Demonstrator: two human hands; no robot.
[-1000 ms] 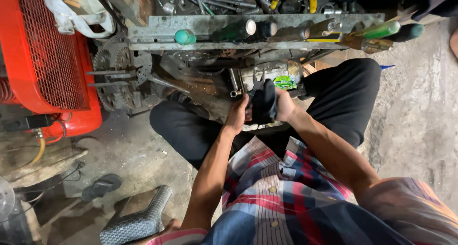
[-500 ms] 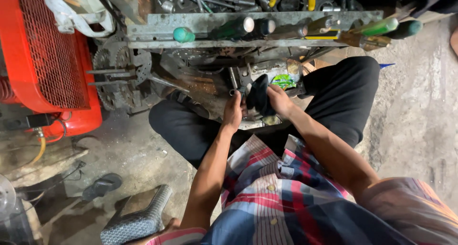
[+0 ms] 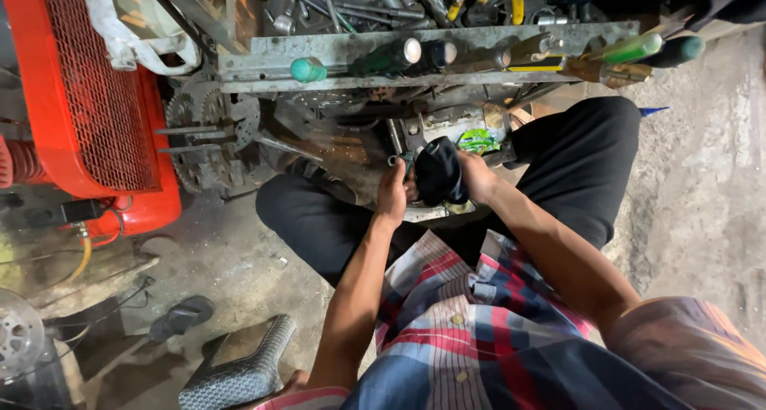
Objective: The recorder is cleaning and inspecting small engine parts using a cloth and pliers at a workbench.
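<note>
Here the person is sitting on the floor (image 3: 702,218), knees spread, both hands meeting low in front of the lap. The left hand (image 3: 392,193) is closing its grip on a small metal part (image 3: 396,163), fingers curled together around it. The right hand (image 3: 477,176) is clamping its grip on a black rag (image 3: 439,173), which is bunching between the two hands and touching both. Rag and part are sitting just in front of a greasy metal assembly (image 3: 447,127) with a green scrap (image 3: 477,141) on it. Above that a grey tool rack (image 3: 335,59) is holding screwdrivers (image 3: 638,49) with green and dark handles lying sideways. A red machine (image 3: 88,99) with mesh is standing at the left, gears (image 3: 199,139) beside it. A sandal (image 3: 182,317) is lying on the floor near the left.
</note>
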